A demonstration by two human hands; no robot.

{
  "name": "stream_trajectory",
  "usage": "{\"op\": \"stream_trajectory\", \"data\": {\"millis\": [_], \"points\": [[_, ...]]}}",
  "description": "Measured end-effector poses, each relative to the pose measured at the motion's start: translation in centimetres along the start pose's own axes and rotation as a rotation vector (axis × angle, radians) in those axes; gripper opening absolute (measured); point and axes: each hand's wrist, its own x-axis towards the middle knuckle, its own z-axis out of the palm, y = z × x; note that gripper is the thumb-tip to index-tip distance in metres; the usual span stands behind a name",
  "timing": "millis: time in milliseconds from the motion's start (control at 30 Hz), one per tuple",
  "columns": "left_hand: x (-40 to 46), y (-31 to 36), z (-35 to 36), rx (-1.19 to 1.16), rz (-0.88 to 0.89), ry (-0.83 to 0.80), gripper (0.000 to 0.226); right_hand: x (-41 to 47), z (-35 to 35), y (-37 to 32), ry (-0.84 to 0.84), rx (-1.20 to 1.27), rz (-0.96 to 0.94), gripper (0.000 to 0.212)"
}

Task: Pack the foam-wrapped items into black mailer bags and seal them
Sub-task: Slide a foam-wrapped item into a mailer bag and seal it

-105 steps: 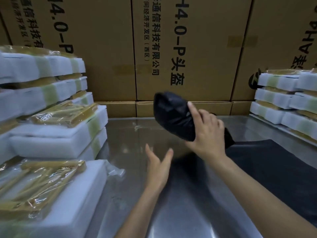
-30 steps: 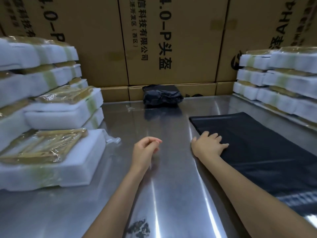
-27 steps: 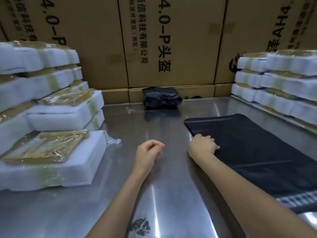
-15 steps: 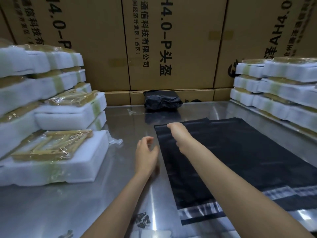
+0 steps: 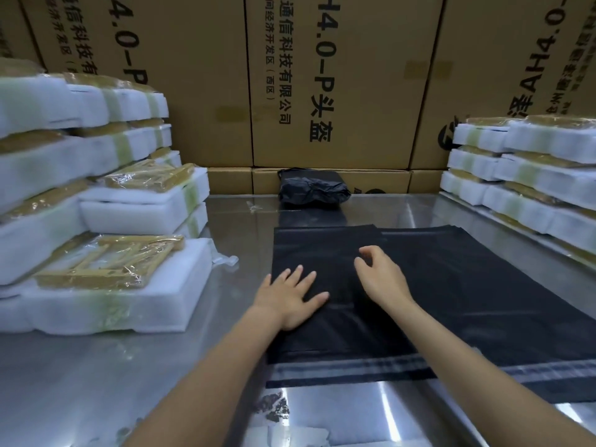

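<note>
A flat black mailer bag (image 5: 325,250) lies on the steel table (image 5: 96,375) in the middle, its striped seal strip (image 5: 348,369) toward me. It partly overlaps a stack of more black bags (image 5: 483,285) to the right. My left hand (image 5: 290,295) rests flat on the bag's left part, fingers spread. My right hand (image 5: 380,275) hovers over the bag's middle with fingers loosely curled, holding nothing. A packed black mailer (image 5: 312,188) sits at the table's back. The nearest foam-wrapped item (image 5: 113,285), white foam with a plastic-wrapped yellow piece on top, lies at the left.
Stacks of foam-wrapped items stand at the left (image 5: 80,150) and at the right (image 5: 532,175). Large cardboard boxes (image 5: 338,75) form a wall behind the table. A scrap of clear plastic (image 5: 225,261) lies beside the nearest foam item.
The top black bag has slid left off the stack to the table's middle. My left hand went from curled above the table to flat on the bag. My right hand let go and hovers.
</note>
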Motion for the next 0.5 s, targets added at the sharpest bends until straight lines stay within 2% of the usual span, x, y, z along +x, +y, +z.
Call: {"op": "stream_trajectory", "data": {"millis": [133,200,300,400,500], "points": [[-0.7,-5.6,-1.0,0.108,-0.144,0.011,0.071,0.0,1.3,0.4,-0.209,-0.335,-0.123,0.058],[-1.0,-6.3,-1.2,0.166,-0.204,0.079,0.070,-0.5,3.1,0.4,-0.320,-0.469,-0.125,0.064],[-1.5,-5.2,-1.1,0.233,-0.165,0.280,0.064,-0.8,5.0,0.4,-0.303,-0.540,-0.119,0.064],[-2.5,-3.8,-1.8,0.199,-0.080,0.442,0.056,-0.2,5.2,-0.2,-0.275,-0.542,-0.051,0.064],[-3.8,-4.5,-4.0,0.236,-0.131,0.615,0.049,-0.4,5.8,-0.8,-0.268,-0.553,0.031,0.064]]}}
